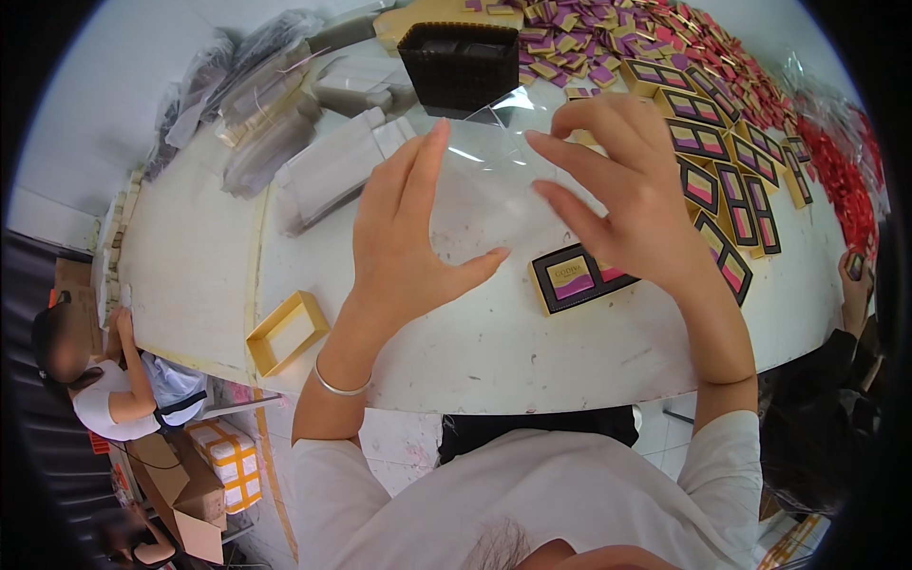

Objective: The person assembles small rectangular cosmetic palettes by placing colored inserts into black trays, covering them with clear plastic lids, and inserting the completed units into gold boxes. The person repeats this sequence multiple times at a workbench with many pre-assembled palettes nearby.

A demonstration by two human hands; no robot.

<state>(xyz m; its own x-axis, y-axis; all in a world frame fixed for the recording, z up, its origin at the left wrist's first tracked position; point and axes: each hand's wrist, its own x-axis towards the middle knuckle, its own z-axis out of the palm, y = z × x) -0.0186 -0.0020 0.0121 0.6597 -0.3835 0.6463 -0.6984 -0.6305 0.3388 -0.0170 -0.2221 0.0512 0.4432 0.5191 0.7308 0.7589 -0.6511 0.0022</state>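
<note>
A clear plastic sheet or sleeve [489, 185] with bright glints lies in the gap between my two hands; its outline is hard to make out. My left hand [404, 223] is at the left of this plastic, fingers stretched up and thumb spread wide. From the right, my right hand [617, 171] bends its fingers at the plastic's edge, apparently holding it, though the contact is faint. Below my right hand sits a gold box [570, 280] with a dark insert and purple and pink wrapped pieces, partly hidden by that hand.
A gold open box frame [287, 332] is at left. Stacked clear plastic sleeves [332, 171] and a dark tray stack [459, 71] stand behind. Several filled boxes [698, 138] crowd the right, before heaped wrapped pieces [589, 43]. Other people [104, 380] are at the table's sides.
</note>
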